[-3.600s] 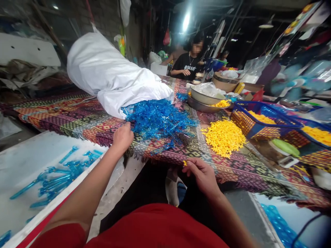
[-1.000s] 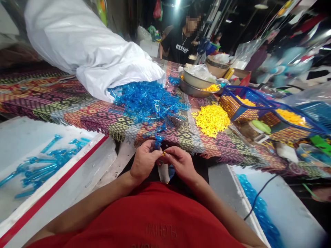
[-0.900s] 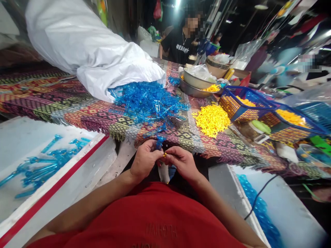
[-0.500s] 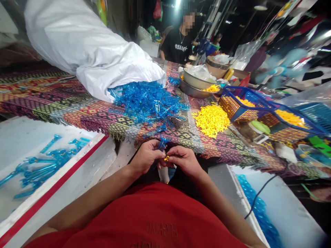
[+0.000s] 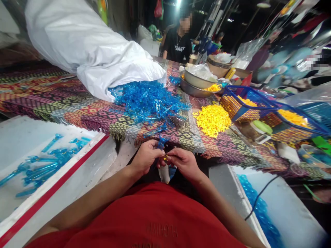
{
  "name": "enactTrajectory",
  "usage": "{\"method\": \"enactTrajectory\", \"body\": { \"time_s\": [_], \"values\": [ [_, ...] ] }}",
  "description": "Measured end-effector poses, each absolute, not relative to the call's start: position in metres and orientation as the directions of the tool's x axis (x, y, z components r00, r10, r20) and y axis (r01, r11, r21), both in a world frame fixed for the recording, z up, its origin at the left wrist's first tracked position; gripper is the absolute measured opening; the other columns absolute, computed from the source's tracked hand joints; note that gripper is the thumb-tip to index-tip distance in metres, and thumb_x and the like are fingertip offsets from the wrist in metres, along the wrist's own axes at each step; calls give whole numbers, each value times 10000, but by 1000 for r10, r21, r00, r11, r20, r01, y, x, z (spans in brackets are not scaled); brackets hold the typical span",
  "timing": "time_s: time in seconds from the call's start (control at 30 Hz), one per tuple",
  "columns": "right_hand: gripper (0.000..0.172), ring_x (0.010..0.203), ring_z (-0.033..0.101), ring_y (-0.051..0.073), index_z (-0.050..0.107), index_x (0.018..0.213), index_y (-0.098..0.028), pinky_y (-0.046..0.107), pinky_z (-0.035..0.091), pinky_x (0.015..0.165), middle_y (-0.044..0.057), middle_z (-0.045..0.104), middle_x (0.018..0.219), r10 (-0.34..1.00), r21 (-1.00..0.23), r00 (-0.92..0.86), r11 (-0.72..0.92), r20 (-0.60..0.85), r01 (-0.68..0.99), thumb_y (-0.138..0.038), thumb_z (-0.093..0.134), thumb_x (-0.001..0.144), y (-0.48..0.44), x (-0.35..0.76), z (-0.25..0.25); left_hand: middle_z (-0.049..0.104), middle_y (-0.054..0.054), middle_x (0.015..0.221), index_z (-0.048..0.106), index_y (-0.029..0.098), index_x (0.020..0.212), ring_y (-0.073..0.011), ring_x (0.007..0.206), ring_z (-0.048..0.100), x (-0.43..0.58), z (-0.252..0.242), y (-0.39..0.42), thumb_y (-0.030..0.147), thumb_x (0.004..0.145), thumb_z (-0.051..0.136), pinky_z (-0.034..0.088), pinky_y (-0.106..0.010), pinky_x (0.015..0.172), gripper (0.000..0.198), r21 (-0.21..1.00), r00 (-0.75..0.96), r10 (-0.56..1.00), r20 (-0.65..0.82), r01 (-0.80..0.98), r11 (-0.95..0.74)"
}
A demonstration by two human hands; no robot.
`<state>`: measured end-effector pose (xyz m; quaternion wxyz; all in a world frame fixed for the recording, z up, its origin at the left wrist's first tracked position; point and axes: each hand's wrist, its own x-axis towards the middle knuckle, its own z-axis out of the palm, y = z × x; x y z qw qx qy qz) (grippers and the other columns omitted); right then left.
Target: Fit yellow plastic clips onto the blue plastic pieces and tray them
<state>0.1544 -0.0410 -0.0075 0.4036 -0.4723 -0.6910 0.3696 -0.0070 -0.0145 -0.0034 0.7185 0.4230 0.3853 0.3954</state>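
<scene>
My left hand [image 5: 146,156] pinches a clear blue plastic piece [image 5: 161,142], which stays linked to the strand trailing from the table edge. Right beside it, my right hand [image 5: 183,164] holds a tiny yellow plastic piece [image 5: 165,158] between its fingertips. The two hands nearly touch below the cloth's front edge. A heap of blue plastic parts [image 5: 150,103] spills from the mouth of a white woven sack [image 5: 103,51]. To its right lies a loose pile of yellow pieces [image 5: 212,120].
Patterned woven cloth [image 5: 77,110] covers the table. Behind stand a steel bowl [image 5: 196,86] and a blue-rimmed basket [image 5: 245,106] of yellow pieces. White bins hold blue rods [image 5: 43,168] and blue beads [image 5: 258,210]. A co-worker in black [image 5: 178,44] sits opposite.
Since the oldest frame, my hands have come together from opposite sides, and my left has left the table edge for the blue piece. Over the last second they have barely moved.
</scene>
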Motion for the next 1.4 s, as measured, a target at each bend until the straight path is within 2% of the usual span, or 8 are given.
{"method": "enactTrajectory", "body": {
  "time_s": [0.13, 0.33, 0.5, 0.63, 0.77, 0.87, 1.13, 1.4],
  "values": [
    [142, 554, 547, 114, 668, 750, -219, 222, 449, 504, 4, 603, 640, 942, -863, -238, 316, 236, 394, -329, 593, 800, -41, 157, -12, 570, 23, 496, 502, 145, 794, -137, 382, 567, -6, -5, -13, 146, 625, 606, 370, -180, 323, 198, 892, 403, 874, -273, -236, 387],
    [95, 546, 571, 117, 662, 754, -219, 244, 489, 510, -2, 611, 665, 967, -971, -201, 189, 159, 143, -308, 634, 771, -43, 155, -17, 570, 14, 479, 494, 144, 803, -151, 390, 570, -6, -7, -13, 133, 632, 598, 379, -191, 322, 200, 869, 437, 852, -288, -254, 424],
    [72, 534, 586, 122, 661, 752, -217, 254, 498, 507, -7, 616, 656, 978, -989, -167, 136, 126, 51, -289, 661, 749, -43, 154, -21, 590, 3, 513, 491, 141, 822, -154, 413, 583, -6, -8, -13, 123, 637, 591, 388, -193, 329, 211, 857, 465, 845, -264, -289, 426],
    [77, 532, 579, 118, 651, 780, -219, 244, 486, 502, -6, 618, 661, 962, -958, -192, 228, 194, 173, -286, 615, 788, -43, 155, -20, 579, 9, 492, 488, 142, 808, -147, 392, 569, -6, -7, -13, 116, 635, 587, 376, -185, 316, 201, 863, 450, 848, -282, -268, 429],
    [117, 582, 566, 111, 630, 769, -209, 230, 464, 552, 3, 614, 664, 897, -786, -268, 438, 351, 437, -230, 537, 837, -43, 157, -20, 563, 13, 472, 486, 141, 781, -145, 380, 559, -5, -10, -12, 112, 631, 584, 367, -182, 309, 182, 865, 431, 850, -302, -251, 434],
    [110, 627, 576, 117, 609, 782, -207, 228, 465, 579, 14, 628, 705, 863, -706, -304, 505, 404, 496, -217, 520, 846, -44, 158, -23, 557, 14, 477, 495, 139, 791, -147, 388, 560, -4, -12, -13, 112, 631, 588, 369, -186, 316, 188, 860, 433, 845, -315, -246, 447],
    [97, 540, 585, 115, 581, 780, -206, 229, 471, 522, -8, 619, 634, 939, -877, -87, 343, 334, 336, -249, 530, 851, -44, 158, -18, 592, -32, 693, 562, 117, 783, -133, 540, 595, -6, -9, -16, 240, 749, 553, 452, -224, 433, 128, 823, 474, 845, -247, -358, 442],
    [94, 507, 579, 107, 587, 770, -197, 221, 466, 503, -16, 626, 588, 943, -876, -7, 311, 332, 369, -247, 549, 841, -44, 155, -11, 659, -78, 807, 636, 119, 998, -169, 698, 630, -2, -14, -23, 179, 741, 590, 499, -284, 611, 268, 793, 557, 809, -187, -400, 459]
  ]
}}
